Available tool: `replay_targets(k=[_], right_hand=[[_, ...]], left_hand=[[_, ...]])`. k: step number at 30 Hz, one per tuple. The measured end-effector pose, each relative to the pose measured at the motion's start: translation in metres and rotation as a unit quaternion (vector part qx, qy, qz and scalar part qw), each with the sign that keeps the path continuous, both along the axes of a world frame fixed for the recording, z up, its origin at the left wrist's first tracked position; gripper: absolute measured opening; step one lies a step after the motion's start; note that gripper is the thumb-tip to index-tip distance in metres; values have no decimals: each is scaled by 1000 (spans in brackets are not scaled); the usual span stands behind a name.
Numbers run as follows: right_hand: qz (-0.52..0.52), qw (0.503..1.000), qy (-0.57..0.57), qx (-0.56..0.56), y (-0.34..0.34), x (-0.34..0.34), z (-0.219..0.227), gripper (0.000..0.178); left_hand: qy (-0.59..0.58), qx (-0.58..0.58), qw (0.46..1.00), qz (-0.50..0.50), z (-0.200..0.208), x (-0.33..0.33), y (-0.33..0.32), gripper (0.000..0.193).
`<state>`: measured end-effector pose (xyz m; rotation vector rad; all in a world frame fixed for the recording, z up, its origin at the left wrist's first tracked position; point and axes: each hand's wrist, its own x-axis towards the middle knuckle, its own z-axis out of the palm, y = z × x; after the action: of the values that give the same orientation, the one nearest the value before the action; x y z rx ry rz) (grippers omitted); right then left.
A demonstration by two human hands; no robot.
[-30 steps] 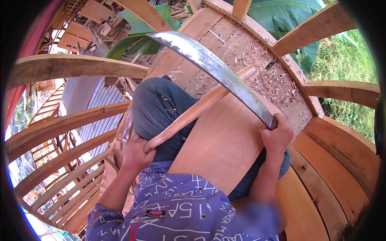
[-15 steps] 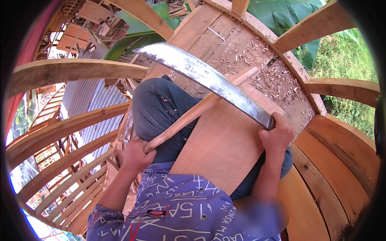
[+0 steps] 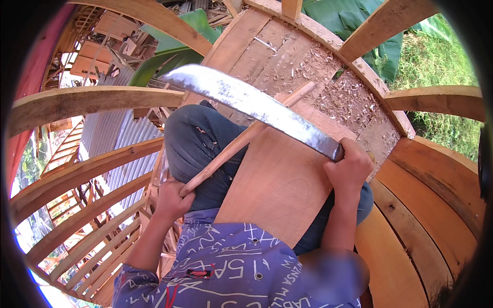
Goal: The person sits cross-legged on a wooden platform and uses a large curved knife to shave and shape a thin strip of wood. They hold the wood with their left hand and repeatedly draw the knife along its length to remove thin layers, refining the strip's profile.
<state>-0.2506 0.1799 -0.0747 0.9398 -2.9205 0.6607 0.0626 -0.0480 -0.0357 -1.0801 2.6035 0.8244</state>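
My right hand [image 3: 351,165] is closed round the handle of a machete, whose broad, worn steel blade [image 3: 251,104] points up to the left. The blade crosses over a long, slim wooden stick [image 3: 218,161] near the stick's far end; whether they touch, I cannot tell. At the stick's near end, my left hand [image 3: 172,199] grips it beside my left knee. The stick slants across my thigh and above a smooth wide board [image 3: 280,187] lying over my lap. My right fingers hide most of the machete's handle.
Wood shavings [image 3: 354,105] litter the plank floor [image 3: 246,46] ahead. Curved wooden ribs [image 3: 97,97] rise on both sides, with side planks [image 3: 411,215] at right. Beyond are corrugated sheets [image 3: 110,128], banana leaves [image 3: 354,25] and grass [image 3: 436,61].
The machete's tip has dipped slightly toward me, so the blade lies a little flatter across the stick. Both hands keep their grips. The whole view has shifted slightly.
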Motion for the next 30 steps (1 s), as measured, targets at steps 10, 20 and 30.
replay_targets(k=[10,20,30], right_hand=[[-87,994,-67,24,9,-4,6,11],[-89,995,-44,31,15,-12,4,11],[8,999,-49,-2,-2,12,11,12]], left_hand=[[4,-4,1000,-16,-4,1,-2,16],[-93,60,993,30,8,-10,-12,24],[-71,70,994,38,10,-12,-12,33]])
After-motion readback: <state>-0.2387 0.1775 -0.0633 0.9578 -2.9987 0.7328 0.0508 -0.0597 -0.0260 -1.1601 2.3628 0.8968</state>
